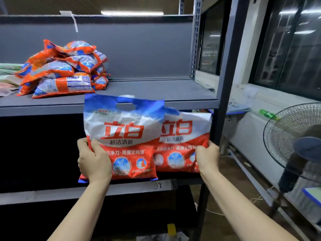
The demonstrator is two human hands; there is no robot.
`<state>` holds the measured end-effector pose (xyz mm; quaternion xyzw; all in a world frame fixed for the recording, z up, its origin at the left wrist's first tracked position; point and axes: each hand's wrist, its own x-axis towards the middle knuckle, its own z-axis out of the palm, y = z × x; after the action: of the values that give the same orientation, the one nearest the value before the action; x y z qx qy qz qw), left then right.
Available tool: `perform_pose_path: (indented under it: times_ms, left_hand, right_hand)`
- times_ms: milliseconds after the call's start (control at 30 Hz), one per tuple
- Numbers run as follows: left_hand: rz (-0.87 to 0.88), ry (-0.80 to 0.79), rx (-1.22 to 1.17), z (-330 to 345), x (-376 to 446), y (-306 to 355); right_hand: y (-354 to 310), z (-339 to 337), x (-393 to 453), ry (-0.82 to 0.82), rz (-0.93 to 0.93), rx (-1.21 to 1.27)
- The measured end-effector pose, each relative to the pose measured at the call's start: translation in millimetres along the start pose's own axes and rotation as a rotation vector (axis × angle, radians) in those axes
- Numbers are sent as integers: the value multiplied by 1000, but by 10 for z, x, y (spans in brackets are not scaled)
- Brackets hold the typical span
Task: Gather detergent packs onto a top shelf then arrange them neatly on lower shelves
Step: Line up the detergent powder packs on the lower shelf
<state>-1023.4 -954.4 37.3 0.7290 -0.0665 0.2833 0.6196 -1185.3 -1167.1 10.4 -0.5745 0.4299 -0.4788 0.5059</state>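
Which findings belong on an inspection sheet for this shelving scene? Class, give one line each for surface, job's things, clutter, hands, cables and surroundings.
Surface: grey metal top shelf; grey lower shelf edge beneath.
Job's things: loose pile of orange-and-white detergent packs on the top shelf, left; two upright red, white and blue packs, front left pack overlapping right pack, on the lower shelf.
Clutter: folded cloths left of the pile.
Hands: left hand grips the front pack; right hand grips the right pack.
Cables: thin white cord on the floor.
Surroundings: standing fan, dark windows.
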Motion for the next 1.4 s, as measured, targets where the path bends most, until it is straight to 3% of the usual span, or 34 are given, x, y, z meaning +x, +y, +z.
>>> perform_pose_path:
  times_ms: [300,600,900,1000,1067,1167,1267,1400]
  left_hand:
    - [-308,-147,52,318,32,-765]
    - [-613,-278,-154,993,354,-1216]
    - [-507,-358,-13,1337,141,-1625]
    - [-494,-343,127,1325,77,-1649]
    - [-382,-318,339,1258,-23,-1592]
    - [7,-353,463,1181,-180,-1400]
    - [292,-416,478,1214,-180,-1176]
    - [483,-635,464,1274,-236,-1074]
  right_hand:
    - [681,206,223,-14,345,-61]
    - [848,575,767,-23,542,-9]
    - [1109,709,961,-193,401,-316]
    - [1116,744,933,-132,355,-469]
    - [1080,729,819,19,283,-629]
    - [995,722,612,182,-108,-926]
    - [798,837,550,-4,-497,-855]
    - [415,1062,756,-322,-392,-779]
